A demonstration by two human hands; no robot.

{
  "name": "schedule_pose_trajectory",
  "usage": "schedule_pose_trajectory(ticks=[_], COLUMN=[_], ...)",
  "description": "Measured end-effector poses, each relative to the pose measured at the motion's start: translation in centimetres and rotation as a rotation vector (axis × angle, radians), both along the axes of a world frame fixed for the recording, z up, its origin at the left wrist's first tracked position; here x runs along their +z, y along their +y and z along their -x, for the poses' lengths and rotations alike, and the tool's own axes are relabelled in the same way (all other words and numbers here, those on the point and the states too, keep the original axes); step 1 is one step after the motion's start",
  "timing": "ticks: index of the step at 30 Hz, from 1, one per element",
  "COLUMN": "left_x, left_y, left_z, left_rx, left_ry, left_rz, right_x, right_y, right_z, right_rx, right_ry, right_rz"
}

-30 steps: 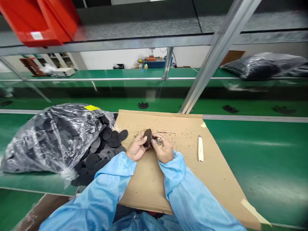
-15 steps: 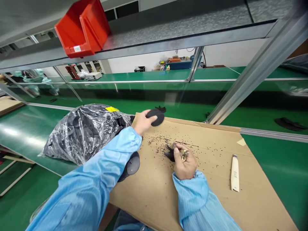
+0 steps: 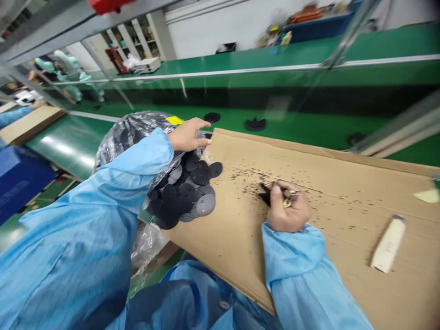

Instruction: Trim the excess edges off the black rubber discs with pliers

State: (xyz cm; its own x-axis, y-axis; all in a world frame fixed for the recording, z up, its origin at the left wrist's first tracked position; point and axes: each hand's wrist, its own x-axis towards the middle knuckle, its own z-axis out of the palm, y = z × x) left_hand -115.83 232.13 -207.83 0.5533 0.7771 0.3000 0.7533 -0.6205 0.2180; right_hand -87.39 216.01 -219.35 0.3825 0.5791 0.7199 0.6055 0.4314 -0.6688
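My left hand [image 3: 189,134] is empty, thumb and fingers apart, above the mouth of a clear plastic bag [image 3: 129,126]. Just beyond its fingertips a black disc [image 3: 212,117] lies on the green worktop. Below the hand, a heap of black and grey discs [image 3: 185,190] spills from the bag onto the cardboard's left edge. My right hand [image 3: 289,206] is closed around a small metal tool [image 3: 290,197] with brass-coloured parts; its exact kind is hidden by the fingers. Against the tool's far end is a dark pointed piece [image 3: 264,196], touching the cardboard.
Tiny black scraps [image 3: 249,174] are scattered over the cardboard sheet [image 3: 233,256]. A white flat packet [image 3: 388,245] lies at its right. Black crescent-shaped pieces [image 3: 255,124] rest on the green worktop behind. A metal post [image 3: 405,123] stands at right; a blue box [image 3: 24,178] is at left.
My left hand has let go of the black disc, which now lies on the green worktop, and has drawn back left over the bag. The camera view has tilted down and left.
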Motion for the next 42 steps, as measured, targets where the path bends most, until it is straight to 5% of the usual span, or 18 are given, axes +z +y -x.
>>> schedule_pose_trajectory(ticks=[2,4,7,10,12,14,21,28,32,37,40,42], left_x=[0.2,-1.1,-6.3,-12.3,-14.9,-15.8,-14.6,-14.4,-13.4,-12.7,-14.3,-16.7], left_y=[-6.1,-12.5,-20.6,-24.9,-25.7,-25.4,-23.9,-20.7,-21.0,-24.6,-27.9,-30.6], left_z=[4.0,7.7,11.1,10.9,8.9,6.3,-1.8,-5.9,-6.6,-4.9,-2.6,-0.6], left_rx=[-0.063,0.050,0.323,0.536,0.622,0.708,0.664,0.703,0.623,0.502,0.430,0.440], left_ry=[-0.047,-0.171,-0.288,-0.257,-0.261,-0.281,-0.301,-0.299,-0.289,-0.315,-0.430,-0.557], left_rz=[-0.054,-0.106,-0.178,-0.166,-0.119,-0.065,0.104,0.091,0.060,-0.020,-0.098,-0.157], right_x=[-0.1,0.0,0.3,0.3,0.2,0.1,-0.2,-0.5,0.5,1.2,0.5,0.0], right_y=[0.2,0.3,0.3,0.2,0.2,0.0,-0.5,-0.8,-1.4,-2.1,-1.9,-1.7], right_z=[0.3,0.7,1.4,1.8,1.9,1.9,1.1,0.7,1.1,1.9,1.9,1.8], right_rx=[-0.011,-0.014,-0.012,-0.013,-0.011,-0.017,0.014,0.005,0.075,0.164,0.165,0.157], right_ry=[0.011,0.011,0.004,-0.013,-0.039,-0.055,-0.036,-0.152,-0.318,-0.396,-0.408,-0.439], right_rz=[0.002,-0.033,-0.073,-0.085,-0.081,-0.072,-0.097,0.006,-0.024,-0.092,-0.067,-0.067])
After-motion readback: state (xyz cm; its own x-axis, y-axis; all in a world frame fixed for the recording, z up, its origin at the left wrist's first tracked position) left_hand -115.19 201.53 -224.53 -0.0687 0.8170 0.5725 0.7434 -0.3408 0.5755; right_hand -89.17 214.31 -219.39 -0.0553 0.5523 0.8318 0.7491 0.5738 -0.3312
